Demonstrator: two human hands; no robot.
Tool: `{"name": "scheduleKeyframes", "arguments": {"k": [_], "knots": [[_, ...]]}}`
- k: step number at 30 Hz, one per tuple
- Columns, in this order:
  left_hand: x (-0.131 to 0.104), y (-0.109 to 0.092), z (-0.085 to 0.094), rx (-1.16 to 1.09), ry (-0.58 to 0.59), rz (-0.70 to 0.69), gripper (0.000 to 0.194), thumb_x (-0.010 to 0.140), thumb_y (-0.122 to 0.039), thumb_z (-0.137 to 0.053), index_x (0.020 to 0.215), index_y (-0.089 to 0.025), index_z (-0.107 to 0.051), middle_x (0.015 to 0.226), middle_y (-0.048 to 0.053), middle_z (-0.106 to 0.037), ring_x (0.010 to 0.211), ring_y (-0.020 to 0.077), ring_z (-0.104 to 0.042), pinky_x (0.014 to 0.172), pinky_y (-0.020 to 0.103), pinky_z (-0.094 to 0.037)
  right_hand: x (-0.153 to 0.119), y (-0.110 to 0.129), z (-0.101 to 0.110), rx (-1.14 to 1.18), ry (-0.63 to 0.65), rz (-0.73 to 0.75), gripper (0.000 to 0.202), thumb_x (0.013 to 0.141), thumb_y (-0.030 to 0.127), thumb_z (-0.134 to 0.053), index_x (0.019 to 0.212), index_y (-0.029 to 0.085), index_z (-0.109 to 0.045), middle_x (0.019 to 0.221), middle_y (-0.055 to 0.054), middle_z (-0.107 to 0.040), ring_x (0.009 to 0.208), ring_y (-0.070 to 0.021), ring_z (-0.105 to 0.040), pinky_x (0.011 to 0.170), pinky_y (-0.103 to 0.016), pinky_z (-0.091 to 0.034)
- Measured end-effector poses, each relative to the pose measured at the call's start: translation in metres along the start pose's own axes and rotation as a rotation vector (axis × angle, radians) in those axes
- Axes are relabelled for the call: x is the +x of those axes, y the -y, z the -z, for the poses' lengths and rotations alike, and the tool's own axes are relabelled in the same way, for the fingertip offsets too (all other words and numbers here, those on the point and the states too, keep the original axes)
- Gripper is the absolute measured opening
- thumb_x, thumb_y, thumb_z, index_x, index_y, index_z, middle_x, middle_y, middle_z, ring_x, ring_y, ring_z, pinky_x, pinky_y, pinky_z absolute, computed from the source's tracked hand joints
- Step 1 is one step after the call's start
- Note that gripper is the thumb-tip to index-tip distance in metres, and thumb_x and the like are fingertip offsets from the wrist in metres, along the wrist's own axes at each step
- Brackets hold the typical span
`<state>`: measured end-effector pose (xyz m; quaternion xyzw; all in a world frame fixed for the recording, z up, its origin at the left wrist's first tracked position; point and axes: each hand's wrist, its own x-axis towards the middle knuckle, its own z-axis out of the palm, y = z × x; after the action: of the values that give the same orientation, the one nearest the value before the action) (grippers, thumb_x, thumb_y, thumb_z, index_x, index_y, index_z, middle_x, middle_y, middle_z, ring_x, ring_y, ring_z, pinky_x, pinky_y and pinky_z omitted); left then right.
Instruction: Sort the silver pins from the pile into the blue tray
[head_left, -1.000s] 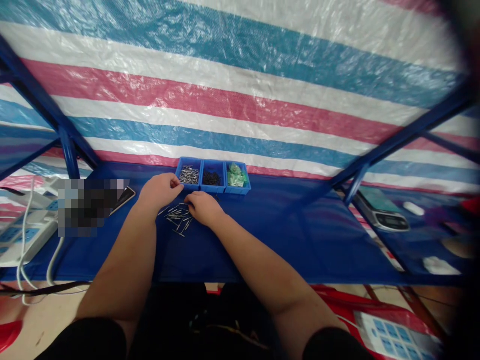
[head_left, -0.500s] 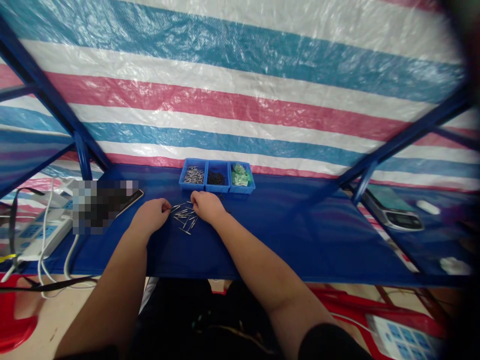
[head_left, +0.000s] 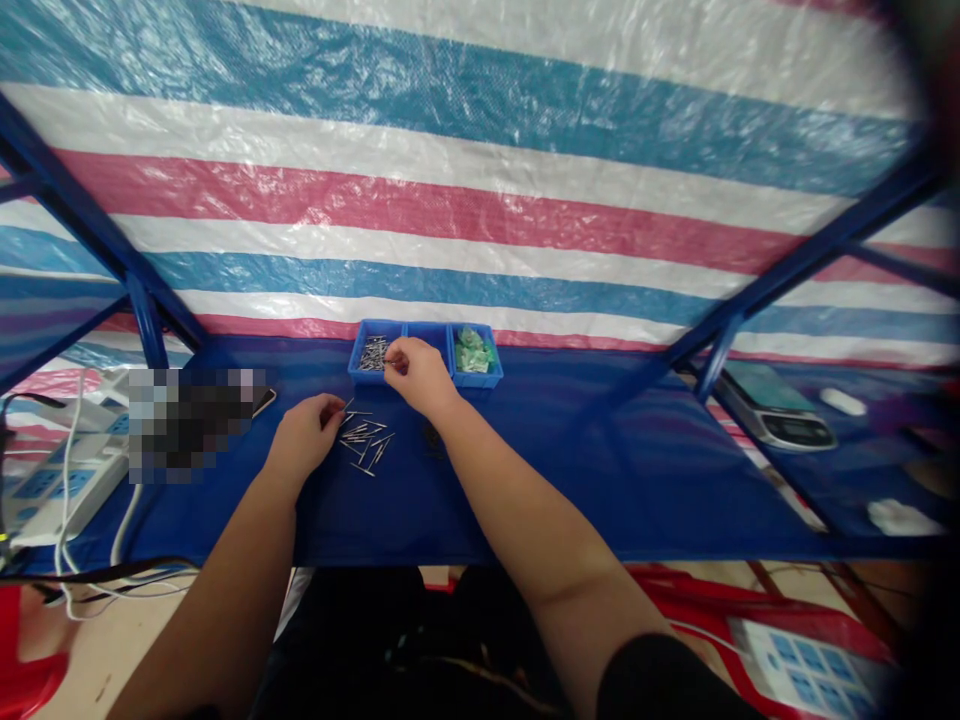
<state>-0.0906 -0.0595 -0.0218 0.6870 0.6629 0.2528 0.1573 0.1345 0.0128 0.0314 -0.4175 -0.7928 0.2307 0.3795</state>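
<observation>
My left hand (head_left: 309, 432) is pinched on a thin metal pin (head_left: 349, 404) at the left of a loose pile of similar silvery pins (head_left: 364, 436) on the blue table. Closed at the fingertips, my right hand (head_left: 421, 375) hangs over the row of blue bins, by the divider of the left one. Whatever its fingers hold is too small to make out. Many short silvery pieces (head_left: 373, 353) fill the left bin (head_left: 365, 378). The middle bin (head_left: 427, 329) is mostly hidden behind my right hand. Small dark pieces (head_left: 433, 437) lie beside my right forearm.
Green plastic packets (head_left: 474, 352) fill the right bin (head_left: 480, 380). A phone (head_left: 264, 402), partly blurred out, and white power strips (head_left: 71, 490) with cables are at the left. A digital scale (head_left: 787, 425) stands at the right. Blue frame bars (head_left: 817, 260) slope up at both sides.
My right hand has moved from the pin pile up and over the bins, uncovering the dark pieces on the table. My left hand stays by the pile, its pin now tilted more upward.
</observation>
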Motion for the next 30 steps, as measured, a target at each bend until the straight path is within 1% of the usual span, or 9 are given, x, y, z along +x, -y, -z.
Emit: {"name": "scheduleKeyframes", "arguments": {"k": [3,7,10,12,16,19,22,26,30], "knots": [[-0.001,-0.001,-0.005,-0.123,-0.027,0.011,0.026,0.088,-0.039,-0.059,0.103,-0.02,-0.069,0.097,0.007,-0.076,0.087,0.0228,-0.071,0.083,0.034,-0.054,-0.003,0.0,-0.005,-0.043,-0.05,-0.002,0.007,0.082,0.012,-0.061,0.087,0.017,-0.063,0.093,-0.004,-0.064,0.08,-0.0152,-0.059,0.081,-0.028,-0.048],[-0.002,-0.008,-0.013,-0.343,-0.051,-0.004,0.028,0.087,-0.043,-0.063,0.101,-0.02,-0.069,0.092,0.006,-0.075,0.083,0.0208,-0.071,0.079,0.032,-0.056,-0.024,-0.007,-0.013,0.041,0.083,0.002,0.007,0.086,0.017,-0.061,0.092,0.018,-0.066,0.08,-0.001,-0.064,0.075,-0.015,-0.058,0.075,-0.027,-0.047],[-0.003,-0.013,-0.018,-0.451,-0.055,-0.042,0.027,0.087,-0.044,-0.065,0.099,-0.02,-0.069,0.089,0.005,-0.074,0.081,0.0196,-0.07,0.077,0.031,-0.056,-0.038,-0.013,-0.02,0.203,0.201,-0.008,0.019,0.089,0.024,-0.062,0.108,0.019,-0.065,0.077,0.001,-0.064,0.068,-0.0131,-0.058,0.068,-0.025,-0.046],[-0.004,-0.016,-0.019,-0.503,-0.037,-0.061,0.027,0.086,-0.044,-0.067,0.098,-0.019,-0.068,0.089,0.005,-0.074,0.081,0.0194,-0.07,0.077,0.031,-0.056,-0.042,-0.017,-0.026,0.333,0.226,-0.046,0.026,0.089,0.027,-0.064,0.113,0.019,-0.062,0.076,0.003,-0.064,0.065,-0.012,-0.058,0.064,-0.024,-0.046],[-0.006,-0.022,-0.018,-0.555,0.021,-0.07,0.028,0.085,-0.045,-0.069,0.096,-0.019,-0.068,0.09,0.006,-0.074,0.083,0.021,-0.07,0.078,0.033,-0.057,-0.041,-0.022,-0.031,0.603,0.205,-0.148,0.018,0.084,0.027,-0.065,0.098,0.019,-0.057,0.072,0.004,-0.061,0.061,-0.0115,-0.06,0.06,-0.023,-0.048],[-0.007,-0.027,-0.018,-0.559,0.09,-0.106,0.028,0.085,-0.045,-0.069,0.095,-0.019,-0.069,0.092,0.007,-0.074,0.083,0.0212,-0.07,0.08,0.034,-0.057,-0.04,-0.026,-0.029,0.71,0.267,-0.181,0.009,0.079,0.021,-0.063,0.083,0.019,-0.055,0.064,0.006,-0.057,0.054,-0.0104,-0.058,0.054,-0.022,-0.047],[-0.005,-0.028,-0.015,-0.497,0.043,-0.133,0.025,0.087,-0.043,-0.067,0.094,-0.019,-0.068,0.091,0.006,-0.073,0.082,0.0194,-0.069,0.079,0.032,-0.056,-0.042,-0.03,-0.023,0.704,0.321,-0.203,0.006,0.073,0.015,-0.06,0.076,0.019,-0.055,0.058,0.007,-0.055,0.048,-0.0093,-0.054,0.05,-0.021,-0.044],[0.001,-0.016,-0.01,-0.199,-0.139,0.003,0.024,0.088,-0.041,-0.061,0.096,-0.02,-0.068,0.087,0.004,-0.071,0.08,0.0193,-0.066,0.075,0.031,-0.052,-0.039,-0.031,-0.019,0.693,0.221,-0.21,0.008,0.074,0.017,-0.065,0.076,0.018,-0.058,0.059,0.007,-0.056,0.051,-0.0094,-0.056,0.053,-0.022,-0.048],[0.004,-0.003,-0.008,-0.01,-0.075,0.059,0.029,0.085,-0.04,-0.06,0.104,-0.02,-0.067,0.091,0.005,-0.071,0.08,0.021,-0.065,0.072,0.031,-0.049,-0.029,-0.029,-0.027,0.82,-0.009,-0.229,0.027,0.074,0.027,-0.074,0.097,0.019,-0.061,0.083,0.001,-0.07,0.073,-0.0129,-0.069,0.074,-0.029,-0.058]]}}
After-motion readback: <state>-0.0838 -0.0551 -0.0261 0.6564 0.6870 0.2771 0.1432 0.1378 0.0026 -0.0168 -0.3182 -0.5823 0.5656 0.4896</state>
